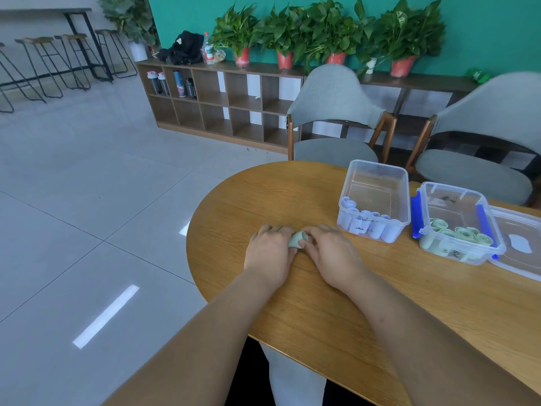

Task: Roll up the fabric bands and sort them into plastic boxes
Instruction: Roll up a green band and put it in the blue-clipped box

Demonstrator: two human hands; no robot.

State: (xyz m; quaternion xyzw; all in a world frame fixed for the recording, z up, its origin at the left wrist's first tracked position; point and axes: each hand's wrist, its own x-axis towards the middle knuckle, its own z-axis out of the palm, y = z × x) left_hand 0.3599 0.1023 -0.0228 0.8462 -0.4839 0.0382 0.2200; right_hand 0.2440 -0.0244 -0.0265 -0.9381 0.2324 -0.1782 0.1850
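Band roll (298,239) on bench (263,200), pinched betw. left grip (269,253) & right grip (330,256). To their right: 1st box (377,183), then 2nd box (456,200), rolls (366,224) in both; lid (524,230) rightmost. Chairs (333,112) behind bench.

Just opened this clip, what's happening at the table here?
A person at a wooden table grips a pale green band between the left hand and the right hand; it looks nearly rolled up. To the right, a clear box holds whitish rolls, and a blue-clipped box holds green rolls. The band in hand is not yet in a box.
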